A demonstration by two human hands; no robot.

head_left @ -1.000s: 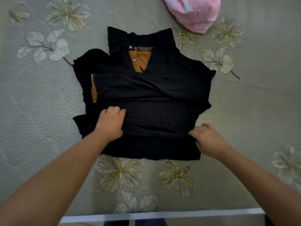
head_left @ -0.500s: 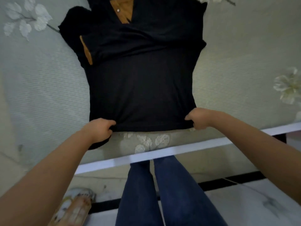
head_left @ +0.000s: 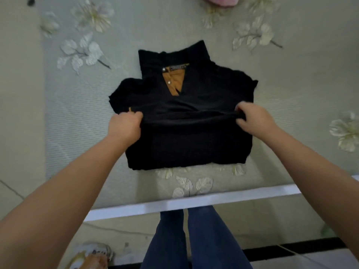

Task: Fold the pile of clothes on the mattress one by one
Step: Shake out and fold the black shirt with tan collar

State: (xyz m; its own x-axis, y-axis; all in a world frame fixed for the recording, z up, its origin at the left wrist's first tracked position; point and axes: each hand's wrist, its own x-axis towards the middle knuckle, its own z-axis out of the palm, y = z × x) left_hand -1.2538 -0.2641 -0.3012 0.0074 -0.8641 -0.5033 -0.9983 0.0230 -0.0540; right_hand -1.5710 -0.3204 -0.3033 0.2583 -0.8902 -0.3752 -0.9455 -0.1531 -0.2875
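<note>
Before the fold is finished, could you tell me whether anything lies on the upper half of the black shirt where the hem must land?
Nothing visible does; the black shirt is bare up to its collar.

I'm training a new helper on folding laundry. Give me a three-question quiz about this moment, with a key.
1. True or false: both hands grip the black shirt.
2. What colour is the placket under the shirt's collar? A) mustard brown B) white C) red
3. Fill in: the pink garment lies at the ____ edge of the view, apart from the shirt.

Key:
1. True. The left hand and right hand each pinch the lifted hem, which is drawn up over the shirt's lower half on the mattress.
2. A, the placket.
3. Top.
</note>
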